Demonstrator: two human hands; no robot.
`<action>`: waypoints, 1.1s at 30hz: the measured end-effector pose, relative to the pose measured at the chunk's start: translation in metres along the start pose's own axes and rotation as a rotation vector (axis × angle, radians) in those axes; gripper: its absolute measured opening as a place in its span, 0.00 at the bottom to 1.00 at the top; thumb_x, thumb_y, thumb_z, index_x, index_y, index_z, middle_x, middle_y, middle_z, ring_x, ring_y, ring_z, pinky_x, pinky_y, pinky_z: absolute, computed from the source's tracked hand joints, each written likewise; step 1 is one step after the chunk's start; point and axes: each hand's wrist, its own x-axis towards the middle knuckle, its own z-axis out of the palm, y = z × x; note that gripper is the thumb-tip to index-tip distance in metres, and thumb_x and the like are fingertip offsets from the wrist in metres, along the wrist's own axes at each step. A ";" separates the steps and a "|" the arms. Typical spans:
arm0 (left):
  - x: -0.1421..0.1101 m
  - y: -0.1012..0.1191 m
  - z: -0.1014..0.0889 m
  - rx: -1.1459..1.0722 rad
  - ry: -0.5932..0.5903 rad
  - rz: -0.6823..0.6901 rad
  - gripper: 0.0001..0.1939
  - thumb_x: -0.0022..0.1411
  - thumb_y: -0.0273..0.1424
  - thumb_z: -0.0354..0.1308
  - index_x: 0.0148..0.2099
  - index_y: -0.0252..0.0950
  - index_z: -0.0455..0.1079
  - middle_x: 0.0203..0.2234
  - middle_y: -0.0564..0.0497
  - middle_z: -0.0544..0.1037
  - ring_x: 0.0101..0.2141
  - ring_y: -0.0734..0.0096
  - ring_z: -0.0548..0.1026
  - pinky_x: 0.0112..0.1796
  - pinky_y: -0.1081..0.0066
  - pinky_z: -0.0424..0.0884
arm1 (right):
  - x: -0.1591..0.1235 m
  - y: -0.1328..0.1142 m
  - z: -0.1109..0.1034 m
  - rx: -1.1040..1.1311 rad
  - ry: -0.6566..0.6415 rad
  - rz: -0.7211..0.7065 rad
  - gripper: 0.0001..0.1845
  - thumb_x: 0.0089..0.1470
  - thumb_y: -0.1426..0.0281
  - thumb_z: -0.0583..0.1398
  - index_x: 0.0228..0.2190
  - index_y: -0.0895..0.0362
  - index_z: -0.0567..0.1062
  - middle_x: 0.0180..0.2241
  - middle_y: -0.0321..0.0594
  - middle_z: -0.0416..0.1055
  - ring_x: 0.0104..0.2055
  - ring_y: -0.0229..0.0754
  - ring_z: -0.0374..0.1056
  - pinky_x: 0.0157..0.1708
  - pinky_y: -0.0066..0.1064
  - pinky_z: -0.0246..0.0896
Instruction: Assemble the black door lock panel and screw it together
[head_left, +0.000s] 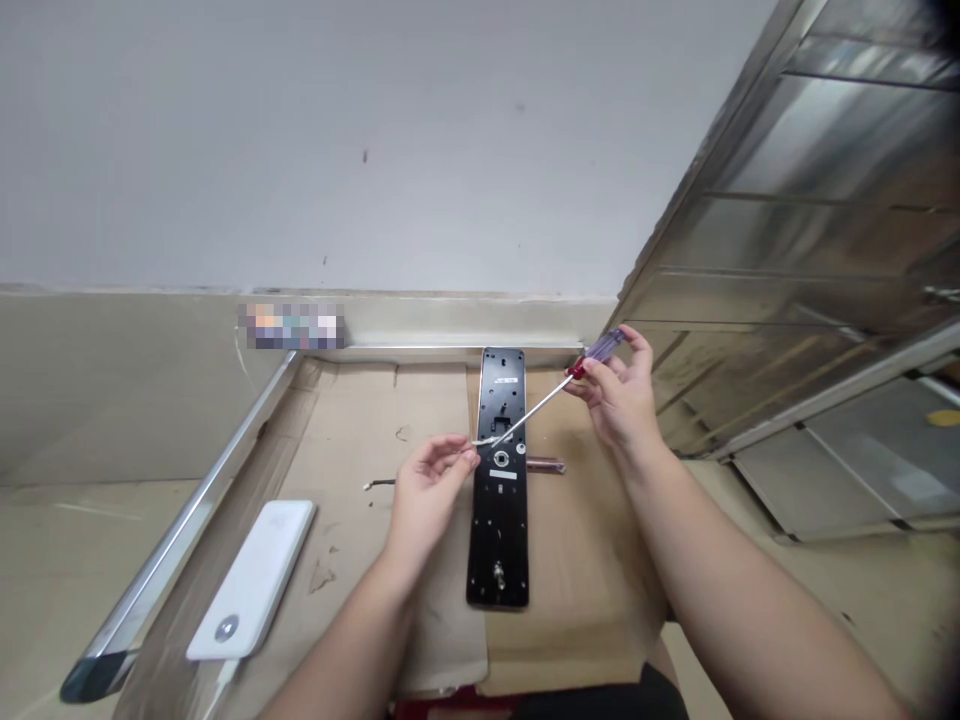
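A long black lock panel lies flat on a sheet of cardboard, its back side up, with small holes and a white label. My right hand is closed round the purple and red handle of a screwdriver. Its thin metal shaft slants down left to the panel's middle. My left hand pinches something small and pale at the shaft's tip, just left of the panel; I cannot make out what it is.
A white power bank lies on the cardboard at the left. A metal rail runs along the cardboard's left edge. A thin dark wire and a small brown part lie beside the panel. Shiny metal sheets lean at the right.
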 end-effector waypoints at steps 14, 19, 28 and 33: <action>0.004 0.002 0.010 -0.182 0.018 -0.108 0.19 0.51 0.33 0.75 0.42 0.33 0.73 0.34 0.50 0.80 0.37 0.72 0.81 0.45 0.66 0.80 | -0.001 0.004 0.003 -0.012 0.027 -0.037 0.39 0.46 0.69 0.69 0.54 0.40 0.56 0.37 0.26 0.71 0.30 0.33 0.74 0.30 0.30 0.79; 0.004 0.001 0.012 -0.134 0.048 -0.062 0.19 0.50 0.33 0.75 0.41 0.34 0.72 0.35 0.49 0.80 0.37 0.71 0.81 0.47 0.64 0.80 | -0.003 0.003 0.004 -0.019 0.025 -0.022 0.40 0.46 0.68 0.69 0.53 0.38 0.55 0.39 0.26 0.71 0.31 0.32 0.73 0.31 0.30 0.78; 0.006 0.000 0.012 -0.076 0.072 0.009 0.17 0.52 0.32 0.73 0.41 0.33 0.73 0.36 0.47 0.81 0.38 0.71 0.81 0.47 0.65 0.79 | -0.004 0.004 0.004 -0.005 0.022 -0.006 0.39 0.47 0.68 0.70 0.53 0.39 0.55 0.38 0.26 0.70 0.32 0.33 0.73 0.32 0.31 0.79; 0.004 0.003 0.015 -0.072 0.085 0.006 0.17 0.52 0.33 0.74 0.40 0.32 0.73 0.35 0.47 0.81 0.37 0.69 0.81 0.46 0.64 0.80 | -0.004 0.004 0.005 -0.002 0.006 -0.001 0.40 0.46 0.68 0.70 0.53 0.39 0.55 0.38 0.26 0.71 0.31 0.33 0.73 0.32 0.32 0.80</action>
